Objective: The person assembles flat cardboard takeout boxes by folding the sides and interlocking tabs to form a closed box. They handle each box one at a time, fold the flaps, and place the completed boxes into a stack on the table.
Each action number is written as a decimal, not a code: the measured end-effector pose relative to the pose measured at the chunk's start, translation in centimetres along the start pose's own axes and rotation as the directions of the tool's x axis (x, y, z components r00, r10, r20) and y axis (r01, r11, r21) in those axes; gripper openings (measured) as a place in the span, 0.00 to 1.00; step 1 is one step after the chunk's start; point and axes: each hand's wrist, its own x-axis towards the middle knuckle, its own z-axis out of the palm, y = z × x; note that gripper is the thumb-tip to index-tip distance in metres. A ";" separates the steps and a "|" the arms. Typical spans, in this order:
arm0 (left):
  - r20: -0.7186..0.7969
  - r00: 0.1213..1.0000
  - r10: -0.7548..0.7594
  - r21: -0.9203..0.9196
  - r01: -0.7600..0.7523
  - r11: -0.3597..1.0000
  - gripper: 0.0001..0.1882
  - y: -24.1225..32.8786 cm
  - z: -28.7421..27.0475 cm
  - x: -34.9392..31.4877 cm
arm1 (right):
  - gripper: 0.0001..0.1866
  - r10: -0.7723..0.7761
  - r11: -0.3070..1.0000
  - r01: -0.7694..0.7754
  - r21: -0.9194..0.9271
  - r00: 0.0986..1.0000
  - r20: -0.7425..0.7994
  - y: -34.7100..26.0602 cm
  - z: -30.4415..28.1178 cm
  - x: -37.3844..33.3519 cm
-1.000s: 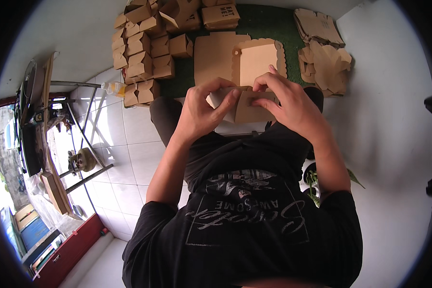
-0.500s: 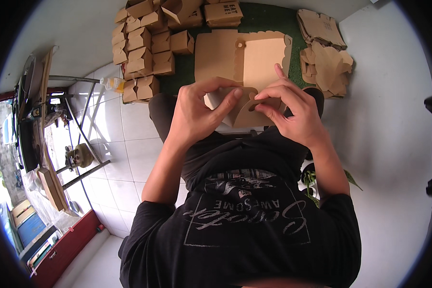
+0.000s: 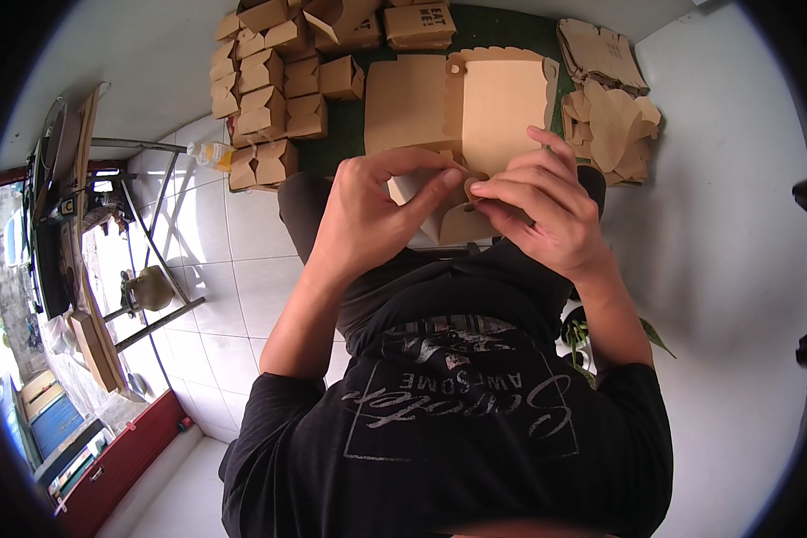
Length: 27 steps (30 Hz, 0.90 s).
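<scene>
A brown cardboard box [image 3: 507,103], partly folded with its lid panels spread out, lies over the front of the green table. At its near corner, my left hand [image 3: 372,211] pinches an upright side panel between thumb and fingers. My right hand [image 3: 547,211] is closed on a rounded tab [image 3: 472,186] of the same box, thumb below and fingers above, with the little finger raised. Just under the fingertips a front flap [image 3: 462,224] with a small slot hangs toward my lap. The fingers hide part of the corner joint.
Several folded small boxes [image 3: 262,112] are stacked at the left of the green table [image 3: 336,134]. Flat cardboard blanks [image 3: 611,134] lie at the right, beside a white wall. A bottle with yellow liquid [image 3: 208,155] stands at the left edge.
My right hand has shifted slightly right and down, still pinching the tab. The box's right-hand panel has swung a little outward to the right. My left hand has barely moved.
</scene>
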 end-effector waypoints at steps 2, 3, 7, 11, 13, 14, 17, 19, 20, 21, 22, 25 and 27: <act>0.016 1.000 -0.004 0.026 0.003 1.000 0.14 0.0 0.1 0.2 | 0.20 0.010 1.000 -0.010 -0.001 1.000 0.009 0.1 -0.1 0.0; 0.009 1.000 0.013 0.010 -0.013 1.000 0.14 0.1 0.1 0.2 | 0.20 0.016 1.000 -0.016 0.003 1.000 0.012 0.1 -0.2 0.0; 0.009 1.000 0.000 0.015 0.000 1.000 0.14 0.5 0.0 0.1 | 0.19 0.037 0.999 -0.038 0.026 0.999 0.038 0.3 -0.6 0.0; 0.027 0.998 -0.062 -0.016 0.063 0.998 0.15 0.6 0.1 0.1 | 0.17 0.048 0.998 -0.051 0.040 0.997 0.062 0.6 -0.9 0.1; 0.069 0.995 -0.067 -0.051 0.071 0.996 0.15 0.4 -0.1 0.3 | 0.17 0.046 0.998 -0.049 0.038 0.996 0.074 0.6 -1.0 0.1; 0.085 0.995 -0.058 -0.063 0.064 0.996 0.16 0.2 -0.2 0.4 | 0.17 0.045 0.998 -0.048 0.039 0.996 0.079 0.6 -1.0 0.1; 0.116 0.993 -0.036 -0.099 0.048 0.994 0.15 -0.4 -0.2 0.7 | 0.17 0.052 0.997 -0.057 0.048 0.993 0.108 0.5 -1.1 0.1; 0.132 0.990 -0.044 -0.103 0.058 0.993 0.15 -0.7 -0.1 0.8 | 0.17 0.055 0.996 -0.062 0.056 0.992 0.116 0.4 -1.1 0.1; 0.140 0.989 -0.049 -0.105 0.064 0.992 0.15 -0.9 0.0 0.9 | 0.18 0.055 0.996 -0.062 0.060 0.992 0.113 0.4 -1.0 0.2; 0.147 0.988 -0.047 -0.107 0.063 0.992 0.15 -1.0 0.0 0.9 | 0.19 0.055 0.996 -0.062 0.063 0.992 0.111 0.3 -1.0 0.2; 0.154 0.987 -0.045 -0.109 0.062 0.992 0.15 -1.0 0.0 0.9 | 0.19 0.057 0.996 -0.064 0.059 0.992 0.109 0.3 -1.0 0.2; 0.156 0.987 -0.038 -0.088 0.052 0.995 0.15 -0.9 -0.1 0.8 | 0.18 0.065 0.996 -0.070 0.047 0.992 0.105 0.3 -1.1 0.1; 0.151 0.988 -0.031 -0.082 0.044 0.996 0.14 -0.7 -0.2 0.7 | 0.17 0.069 0.997 -0.074 0.038 0.992 0.103 0.3 -1.1 0.0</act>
